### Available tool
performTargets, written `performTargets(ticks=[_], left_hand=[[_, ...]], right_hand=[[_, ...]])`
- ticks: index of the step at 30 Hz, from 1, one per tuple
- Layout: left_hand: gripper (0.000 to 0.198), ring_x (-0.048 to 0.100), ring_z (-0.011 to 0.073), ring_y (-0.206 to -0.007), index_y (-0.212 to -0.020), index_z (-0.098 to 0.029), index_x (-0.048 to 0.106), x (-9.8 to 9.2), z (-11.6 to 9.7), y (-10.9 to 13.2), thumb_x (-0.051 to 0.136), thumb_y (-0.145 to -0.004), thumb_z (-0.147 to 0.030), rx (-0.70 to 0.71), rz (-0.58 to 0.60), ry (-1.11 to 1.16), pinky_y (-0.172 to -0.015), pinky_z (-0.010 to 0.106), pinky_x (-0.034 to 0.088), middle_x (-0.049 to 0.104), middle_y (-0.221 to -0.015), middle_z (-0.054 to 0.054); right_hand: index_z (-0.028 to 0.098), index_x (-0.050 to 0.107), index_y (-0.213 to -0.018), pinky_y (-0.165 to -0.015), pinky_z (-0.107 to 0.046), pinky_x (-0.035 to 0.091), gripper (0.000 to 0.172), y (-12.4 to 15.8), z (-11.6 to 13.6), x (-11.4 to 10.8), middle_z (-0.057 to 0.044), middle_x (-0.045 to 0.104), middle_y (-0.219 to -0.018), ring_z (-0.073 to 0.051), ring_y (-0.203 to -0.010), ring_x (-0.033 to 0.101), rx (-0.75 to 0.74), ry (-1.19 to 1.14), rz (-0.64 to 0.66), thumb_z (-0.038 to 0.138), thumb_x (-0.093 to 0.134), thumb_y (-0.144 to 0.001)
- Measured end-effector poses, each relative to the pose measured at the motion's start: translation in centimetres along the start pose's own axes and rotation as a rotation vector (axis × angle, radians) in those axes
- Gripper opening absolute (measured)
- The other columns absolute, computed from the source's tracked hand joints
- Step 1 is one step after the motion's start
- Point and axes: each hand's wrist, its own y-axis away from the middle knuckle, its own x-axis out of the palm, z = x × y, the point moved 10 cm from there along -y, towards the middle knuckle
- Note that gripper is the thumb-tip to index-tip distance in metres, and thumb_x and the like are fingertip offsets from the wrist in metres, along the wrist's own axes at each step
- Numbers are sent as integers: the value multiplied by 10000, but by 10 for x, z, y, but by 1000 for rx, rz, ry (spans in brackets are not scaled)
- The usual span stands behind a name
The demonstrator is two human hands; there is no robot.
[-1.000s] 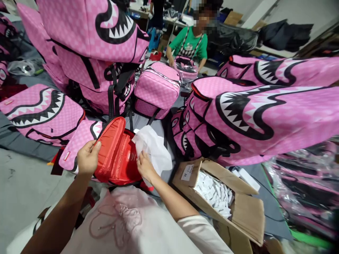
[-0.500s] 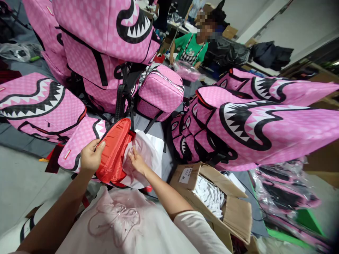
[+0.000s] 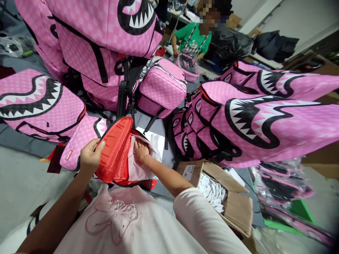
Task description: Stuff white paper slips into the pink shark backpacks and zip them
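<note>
A pink checkered backpack [image 3: 75,143] with a red lining [image 3: 113,150] lies unzipped in front of me. My left hand [image 3: 91,155] pinches the edge of its lifted flap, thumb on the red side. My right hand [image 3: 141,151] reaches into the opening, fingers stretched out and pressing on a sheet of white paper [image 3: 134,165] that lies inside. Part of the paper curls up around the wrist. More white sheets [image 3: 158,140] lie on the table just behind the bag.
Pink shark-mouth backpacks stand at left [image 3: 39,102] and right [image 3: 265,123], with a small pink bag [image 3: 164,84] between. A cardboard box [image 3: 192,169] of white slips sits right. A person in green [image 3: 192,38] handles a pink bag across the table.
My right hand has moved forward into the bag, pushing the white paper down inside. My left hand keeps its hold on the flap. The person opposite has shifted the pink bag.
</note>
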Motion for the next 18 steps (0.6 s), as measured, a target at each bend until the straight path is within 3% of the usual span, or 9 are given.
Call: performTargets(ticks=[3,5,7,9,11,13,15,18], left_hand=[[390,519,130,-606,-929,-155,727,-2,-2,-1,707,-724,-486,-6,-3,-8,-541,229,399,637,-703,-1],[395,535,138,-626,-931,-154,726,-2,-2,-1,698,-732,-493,0,1,-17,-552,233,410,653,-730,9],[397,554,149,-643,-943,-156,726,-2,0,-2,689,-746,-498,7,7,-37,-563,239,426,669,-752,18],[388,556,153,-642,-947,-161,726,-4,2,-3,676,-768,-501,17,7,-66,-564,243,431,671,-751,19],[377,541,150,-625,-942,-166,727,-6,3,-3,661,-787,-503,25,0,-96,-553,242,422,658,-730,12],[377,520,145,-604,-943,-167,730,-8,3,-2,651,-795,-505,24,-5,-121,-537,241,404,640,-706,3],[383,512,144,-599,-944,-164,733,-9,1,-2,643,-792,-504,26,-10,-148,-533,242,394,633,-699,1],[399,517,148,-616,-945,-159,738,-9,-1,-2,636,-785,-510,25,-18,-178,-546,244,400,631,-697,3]], right_hand=[[45,307,-1624,-1271,-530,231,646,4,18,2,-206,225,-1700,-310,-1593,194,-92,18,23,145,352,-987],[68,313,-1625,-1253,-555,262,631,5,30,4,-193,205,-1711,-323,-1598,156,-181,18,60,206,388,-1014],[111,302,-1634,-1181,-590,364,675,1,30,4,-184,163,-1725,-380,-1566,216,-184,11,89,327,475,-1019],[143,334,-1627,-1098,-591,441,708,-7,24,0,-196,161,-1724,-418,-1480,359,-119,7,72,395,539,-998],[121,422,-1582,-1095,-589,431,682,-14,26,-7,-229,251,-1691,-421,-1411,436,-106,14,17,388,574,-973],[78,493,-1528,-1133,-609,381,666,-18,37,-9,-266,356,-1632,-441,-1437,396,-160,29,-19,356,611,-936],[49,508,-1510,-1159,-639,337,679,-17,48,-7,-284,404,-1596,-467,-1475,330,-225,43,-48,334,627,-905],[43,466,-1538,-1163,-662,316,732,-9,54,-7,-288,397,-1596,-490,-1464,336,-277,19,-106,388,607,-909]])
